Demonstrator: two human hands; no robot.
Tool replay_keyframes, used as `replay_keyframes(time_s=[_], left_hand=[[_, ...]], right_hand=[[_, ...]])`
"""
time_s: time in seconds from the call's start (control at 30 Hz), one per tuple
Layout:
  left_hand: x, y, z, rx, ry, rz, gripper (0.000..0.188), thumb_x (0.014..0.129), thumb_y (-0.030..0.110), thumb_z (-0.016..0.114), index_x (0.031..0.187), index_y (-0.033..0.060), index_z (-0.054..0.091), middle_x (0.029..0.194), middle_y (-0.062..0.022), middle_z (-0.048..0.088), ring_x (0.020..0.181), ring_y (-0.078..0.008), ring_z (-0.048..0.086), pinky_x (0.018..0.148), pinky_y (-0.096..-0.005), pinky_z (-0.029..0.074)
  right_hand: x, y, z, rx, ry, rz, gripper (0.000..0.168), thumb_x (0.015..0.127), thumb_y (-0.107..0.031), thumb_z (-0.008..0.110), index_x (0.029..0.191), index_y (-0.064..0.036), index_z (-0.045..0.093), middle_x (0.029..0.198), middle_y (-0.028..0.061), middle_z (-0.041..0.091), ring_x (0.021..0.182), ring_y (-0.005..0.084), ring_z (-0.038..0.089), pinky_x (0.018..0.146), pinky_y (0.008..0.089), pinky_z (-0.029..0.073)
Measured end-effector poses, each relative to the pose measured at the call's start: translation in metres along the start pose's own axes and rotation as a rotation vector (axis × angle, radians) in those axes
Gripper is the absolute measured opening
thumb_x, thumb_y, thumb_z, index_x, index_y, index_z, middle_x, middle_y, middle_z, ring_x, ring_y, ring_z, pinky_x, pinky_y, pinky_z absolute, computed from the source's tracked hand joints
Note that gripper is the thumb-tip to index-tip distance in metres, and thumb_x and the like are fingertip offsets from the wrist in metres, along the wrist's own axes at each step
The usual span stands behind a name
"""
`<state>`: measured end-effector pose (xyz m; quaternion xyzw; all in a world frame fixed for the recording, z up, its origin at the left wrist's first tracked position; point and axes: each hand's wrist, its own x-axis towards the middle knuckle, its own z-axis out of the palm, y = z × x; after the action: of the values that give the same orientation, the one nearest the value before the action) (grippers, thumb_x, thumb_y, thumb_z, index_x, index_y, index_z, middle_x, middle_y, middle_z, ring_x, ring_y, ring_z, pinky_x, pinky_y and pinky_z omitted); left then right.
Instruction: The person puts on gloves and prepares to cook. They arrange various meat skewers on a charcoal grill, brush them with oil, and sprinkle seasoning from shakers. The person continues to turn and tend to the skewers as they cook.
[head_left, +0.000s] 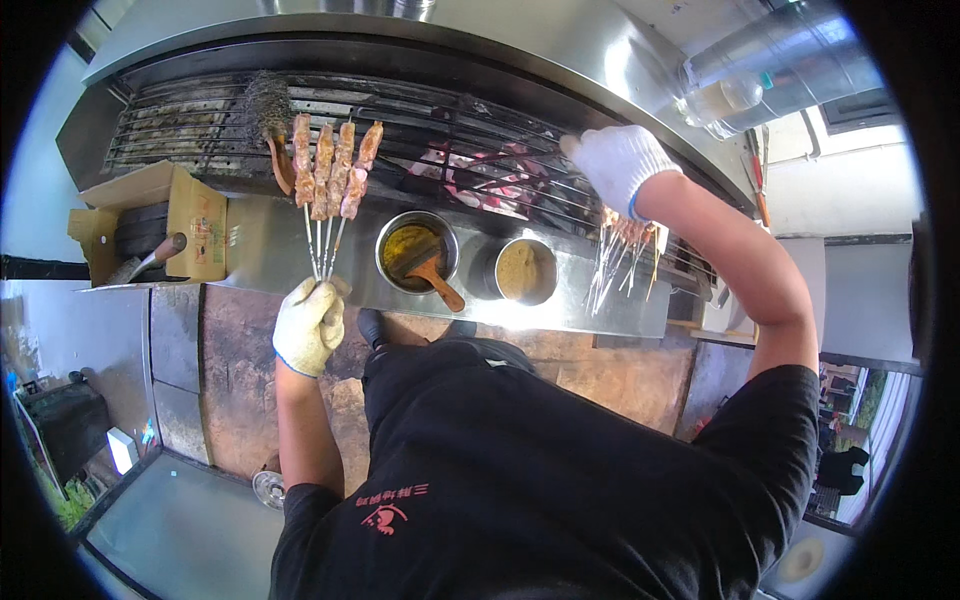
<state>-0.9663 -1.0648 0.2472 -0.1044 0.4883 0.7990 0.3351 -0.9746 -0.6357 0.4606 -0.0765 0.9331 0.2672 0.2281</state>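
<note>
My left hand (309, 324), in a knitted glove, grips the lower ends of several metal skewers threaded with meat chunks (330, 171). The meat is held over the near edge of the charcoal grill's grate (480, 105). My right hand (619, 169), in a white knitted glove with a blue cuff, is above the grill's right part with its fingers curled. Thin dark bars run from near its fingertips over glowing charcoal (487, 180); whether it holds them I cannot tell. More meat skewers (619, 240) lie bunched below that hand, their bare ends over the steel ledge.
On the steel ledge (352, 289) stand a pot of yellow-brown liquid (397, 244) with a wooden-handled brush (435, 279) and a pot of tan powder (525, 274). A wire brush (268, 105) lies on the grate. An open cardboard box (196, 225) is at left, a plastic bottle (724, 99) upper right.
</note>
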Motion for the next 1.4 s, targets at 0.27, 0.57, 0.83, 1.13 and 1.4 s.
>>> replay_keyframes(time_s=[0.27, 0.57, 0.83, 1.13, 1.4], left_hand=[[0.003, -0.001, 0.004, -0.005, -0.023, -0.001, 0.023, 0.105, 0.016, 0.062, 0.111, -0.0057, 0.066, 0.069, 0.0006, 0.052, 0.048, -0.0061, 0.041, 0.043, -0.0228, 0.031], [0.033, 0.004, 0.042, -0.007, -0.061, -0.004, 0.022, 0.106, 0.018, 0.062, 0.112, -0.0031, 0.065, 0.068, 0.0015, 0.051, 0.047, -0.0075, 0.041, 0.042, -0.0235, 0.033], [0.037, 0.004, 0.060, 0.007, -0.010, 0.030, 0.019, 0.106, 0.018, 0.062, 0.110, -0.0001, 0.067, 0.069, 0.0010, 0.054, 0.046, -0.0079, 0.043, 0.042, -0.0238, 0.034], [0.038, -0.002, 0.074, 0.048, -0.021, -0.027, 0.016, 0.106, 0.017, 0.062, 0.108, 0.0018, 0.067, 0.069, -0.0002, 0.057, 0.045, -0.0091, 0.045, 0.041, -0.0247, 0.036], [0.038, -0.008, 0.080, 0.045, -0.016, -0.012, 0.016, 0.105, 0.017, 0.064, 0.104, 0.0018, 0.069, 0.070, -0.0010, 0.059, 0.045, -0.0095, 0.047, 0.041, -0.0256, 0.036]], right_hand=[[-0.003, 0.012, 0.014, -0.002, -0.061, 0.005, 0.042, 0.091, -0.012, 0.072, 0.131, -0.006, 0.063, 0.109, 0.0163, 0.072, 0.105, 0.0359, 0.073, 0.084, 0.0461, 0.060], [0.009, -0.013, 0.084, 0.219, -0.206, 0.125, 0.030, 0.090, -0.012, 0.064, 0.119, -0.003, 0.069, 0.106, 0.0211, 0.078, 0.099, 0.0396, 0.078, 0.084, 0.0470, 0.063], [-0.029, -0.063, 0.117, 0.373, 0.018, 0.262, 0.043, 0.100, -0.010, 0.053, 0.143, -0.003, 0.053, 0.102, 0.0225, 0.074, 0.095, 0.0401, 0.077, 0.077, 0.0509, 0.062], [-0.059, -0.017, 0.118, 0.556, -0.062, 0.273, 0.055, 0.098, -0.029, 0.064, 0.149, -0.009, 0.056, 0.129, 0.0205, 0.072, 0.114, 0.0386, 0.072, 0.101, 0.0479, 0.056], [-0.059, -0.011, 0.129, 0.085, 0.049, 0.308, 0.030, 0.097, -0.017, 0.059, 0.124, -0.011, 0.069, 0.122, 0.0166, 0.073, 0.118, 0.0270, 0.071, 0.102, 0.0481, 0.054]])
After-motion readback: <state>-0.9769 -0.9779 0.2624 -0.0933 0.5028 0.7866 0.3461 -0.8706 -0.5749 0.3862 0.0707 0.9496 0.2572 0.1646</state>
